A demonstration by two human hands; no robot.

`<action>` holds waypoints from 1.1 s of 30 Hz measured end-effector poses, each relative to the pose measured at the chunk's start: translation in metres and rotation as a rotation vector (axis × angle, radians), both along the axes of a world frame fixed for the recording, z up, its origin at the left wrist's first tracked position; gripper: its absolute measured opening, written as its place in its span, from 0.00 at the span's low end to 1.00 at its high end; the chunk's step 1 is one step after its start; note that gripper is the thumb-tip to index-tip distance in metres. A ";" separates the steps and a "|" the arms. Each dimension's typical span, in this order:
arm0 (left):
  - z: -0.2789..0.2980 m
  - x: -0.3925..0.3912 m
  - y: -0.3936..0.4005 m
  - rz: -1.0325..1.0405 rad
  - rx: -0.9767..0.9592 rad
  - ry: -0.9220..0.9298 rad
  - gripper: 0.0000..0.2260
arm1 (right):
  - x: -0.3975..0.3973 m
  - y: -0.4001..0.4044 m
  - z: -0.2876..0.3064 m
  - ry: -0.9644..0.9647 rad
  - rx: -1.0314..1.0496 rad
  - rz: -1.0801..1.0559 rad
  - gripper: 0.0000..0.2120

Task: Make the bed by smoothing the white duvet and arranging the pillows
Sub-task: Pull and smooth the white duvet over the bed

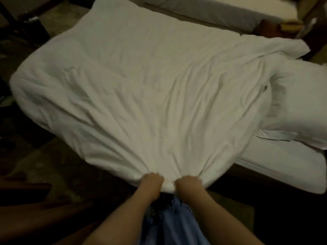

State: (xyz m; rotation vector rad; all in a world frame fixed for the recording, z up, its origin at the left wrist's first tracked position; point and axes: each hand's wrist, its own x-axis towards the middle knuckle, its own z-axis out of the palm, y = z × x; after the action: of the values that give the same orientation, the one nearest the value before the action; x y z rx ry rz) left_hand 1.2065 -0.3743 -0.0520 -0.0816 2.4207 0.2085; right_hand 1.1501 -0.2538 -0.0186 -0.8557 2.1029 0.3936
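The white duvet (141, 85) lies crumpled across the bed, with creases fanning out from its near edge. My left hand (153, 180) and my right hand (188, 183) grip that near edge side by side, bunching the fabric between them. A white pillow (299, 101) lies at the right end of the bed, partly under the duvet's folded corner. The white mattress sheet (283, 167) shows below the pillow.
A second bed (221, 13) with white bedding stands at the far side. A dark wooden nightstand (283, 27) sits between the beds at the upper right. Dark patterned carpet (53, 165) lies to the left.
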 end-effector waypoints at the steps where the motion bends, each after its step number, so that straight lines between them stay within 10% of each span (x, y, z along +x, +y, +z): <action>1: -0.007 0.006 0.004 -0.001 0.000 -0.043 0.18 | 0.004 0.003 -0.008 -0.027 0.020 0.010 0.17; 33: 0.027 -0.094 0.019 0.036 0.087 0.098 0.17 | -0.090 0.010 -0.012 0.217 -0.385 0.072 0.14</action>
State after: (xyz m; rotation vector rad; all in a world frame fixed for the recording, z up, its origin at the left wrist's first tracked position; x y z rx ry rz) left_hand 1.1130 -0.3549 -0.0253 -0.0770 2.5047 0.3411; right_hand 1.0606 -0.2442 -0.0303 -1.1557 2.3973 0.1211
